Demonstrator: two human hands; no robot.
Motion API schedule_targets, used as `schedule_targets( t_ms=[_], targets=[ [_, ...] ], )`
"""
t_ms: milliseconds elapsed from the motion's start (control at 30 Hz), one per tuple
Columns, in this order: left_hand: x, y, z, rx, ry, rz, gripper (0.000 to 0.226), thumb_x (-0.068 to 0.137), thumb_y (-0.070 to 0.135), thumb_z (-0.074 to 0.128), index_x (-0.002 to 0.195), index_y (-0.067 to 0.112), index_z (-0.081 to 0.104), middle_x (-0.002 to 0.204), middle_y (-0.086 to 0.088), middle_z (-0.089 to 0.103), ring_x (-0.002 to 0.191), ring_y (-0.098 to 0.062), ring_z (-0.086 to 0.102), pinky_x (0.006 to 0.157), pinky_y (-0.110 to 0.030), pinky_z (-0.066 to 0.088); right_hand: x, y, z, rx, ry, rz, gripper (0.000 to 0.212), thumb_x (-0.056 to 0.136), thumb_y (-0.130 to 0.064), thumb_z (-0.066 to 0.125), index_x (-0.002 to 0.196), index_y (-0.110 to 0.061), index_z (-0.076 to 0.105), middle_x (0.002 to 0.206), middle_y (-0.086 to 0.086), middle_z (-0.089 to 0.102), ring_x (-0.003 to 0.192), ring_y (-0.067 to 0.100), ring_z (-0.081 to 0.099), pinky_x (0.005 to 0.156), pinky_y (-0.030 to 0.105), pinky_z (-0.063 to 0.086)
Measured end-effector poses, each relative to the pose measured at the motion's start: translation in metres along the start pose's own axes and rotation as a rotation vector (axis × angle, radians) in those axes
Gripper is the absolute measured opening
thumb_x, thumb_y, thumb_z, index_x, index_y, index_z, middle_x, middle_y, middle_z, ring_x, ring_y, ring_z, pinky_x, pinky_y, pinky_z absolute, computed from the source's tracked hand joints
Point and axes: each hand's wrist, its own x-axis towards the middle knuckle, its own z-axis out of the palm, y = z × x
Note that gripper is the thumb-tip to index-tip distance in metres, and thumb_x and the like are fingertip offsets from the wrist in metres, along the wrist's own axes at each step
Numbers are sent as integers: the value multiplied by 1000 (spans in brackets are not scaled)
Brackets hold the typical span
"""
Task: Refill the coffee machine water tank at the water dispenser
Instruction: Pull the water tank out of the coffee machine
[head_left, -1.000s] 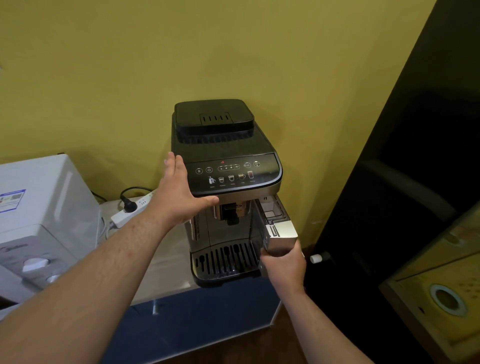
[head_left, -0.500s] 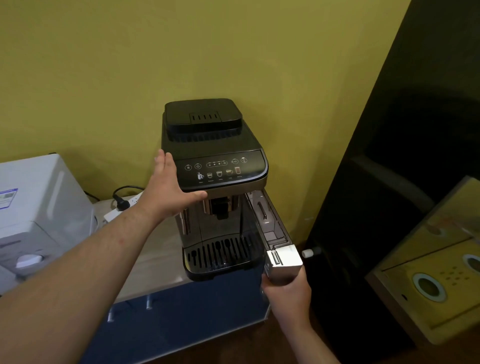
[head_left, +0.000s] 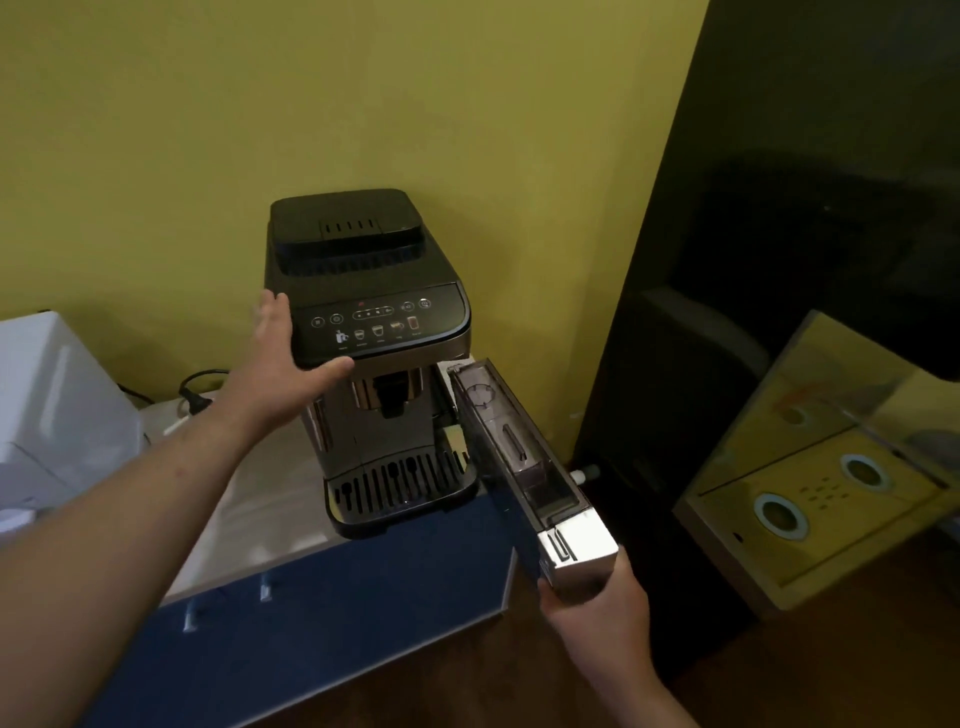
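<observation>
A black and steel coffee machine (head_left: 374, 291) stands on a pale counter (head_left: 270, 499) against the yellow wall. My left hand (head_left: 288, 364) presses flat against the machine's left side, thumb under the control panel. The clear water tank (head_left: 514, 447) with a silver front sticks far out of the machine's right side, angled toward me. My right hand (head_left: 597, 608) grips the tank's silver front end from below. The white water dispenser (head_left: 47, 415) stands at the left edge.
A white power strip with a black plug (head_left: 195, 402) lies on the counter behind my left arm. The blue cabinet front (head_left: 337, 613) is below the counter. A tall black unit (head_left: 779, 260) fills the right, with a wooden box with round holes (head_left: 810, 499) beside it.
My right hand has pulled the water tank much farther out of the machine toward me. My left hand has stayed braced on the machine's left side.
</observation>
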Motion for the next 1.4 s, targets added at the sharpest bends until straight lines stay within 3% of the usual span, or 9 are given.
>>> schedule_targets(
  t_ms=[100, 167, 267, 400, 600, 767, 1000, 1233, 1400],
  targets=[
    [-51, 34, 18, -112, 211, 55, 56, 90, 32, 66, 139, 13, 47, 149, -14, 44, 140, -31, 40, 109, -46, 41, -8, 0, -26, -25, -3, -21, 69, 59, -9, 90, 111, -30, 49, 92, -18, 53, 98, 9, 54, 65, 6, 43],
    [-90, 71, 47, -174, 249, 41, 15, 88, 24, 67, 94, 11, 62, 100, -7, 59, 94, -24, 58, 78, -39, 50, -12, 1, -42, -53, 0, -48, 73, 57, -7, 90, 115, -28, 50, 92, -22, 52, 95, 7, 54, 57, 1, 43],
    [-130, 124, 101, -289, -23, -44, 27, 84, 26, 66, 65, 12, 53, 76, -4, 54, 67, -15, 50, 59, -30, 36, -18, 1, -63, -66, -21, -81, 78, 57, -2, 89, 124, -17, 54, 94, -23, 51, 92, -1, 53, 61, -6, 38],
    [-150, 174, 140, -304, -254, -167, 31, 86, 41, 61, 69, 20, 45, 73, 1, 50, 65, -16, 47, 57, -29, 35, -26, 2, -89, -52, -29, -115, 82, 56, -6, 90, 125, -24, 51, 97, -25, 50, 92, -5, 51, 63, -6, 37],
    [-153, 208, 160, -248, -286, -272, 27, 83, 38, 54, 67, 20, 42, 66, 2, 43, 61, -18, 42, 56, -30, 30, -22, 8, -128, -29, -95, -151, 93, 51, -6, 91, 130, -28, 48, 104, -24, 54, 93, -32, 43, 69, -6, 37],
    [-154, 223, 169, -266, -303, -384, 26, 82, 29, 55, 59, 19, 46, 60, 1, 44, 57, -19, 43, 54, -28, 30, -14, 23, -150, -117, -97, -186, 101, 47, -20, 91, 136, -33, 46, 112, -26, 55, 105, -14, 49, 94, 18, 45],
    [-150, 236, 183, -424, -262, -513, 24, 60, 32, 65, 70, 11, 66, 75, -9, 73, 75, -29, 74, 75, -46, 63, 2, 33, -175, -157, -158, -219, 99, 55, -10, 90, 140, -28, 43, 107, -33, 46, 100, -11, 48, 85, 8, 36],
    [-148, 255, 176, -359, -114, -386, 35, 80, 25, 58, 51, 17, 40, 53, 0, 39, 50, -19, 41, 53, -26, 34, 22, 39, -193, -187, -157, -254, 92, 60, -16, 89, 139, -28, 43, 110, -31, 49, 105, -12, 46, 89, 10, 35],
    [-139, 251, 169, -528, -21, -378, 15, 75, 26, 56, 65, 16, 50, 67, -8, 55, 70, -36, 72, 70, -57, 60, 42, 37, -201, -185, -148, -227, 84, 64, -15, 86, 137, -26, 45, 113, -16, 55, 112, 4, 49, 84, 12, 36]
  ],
)
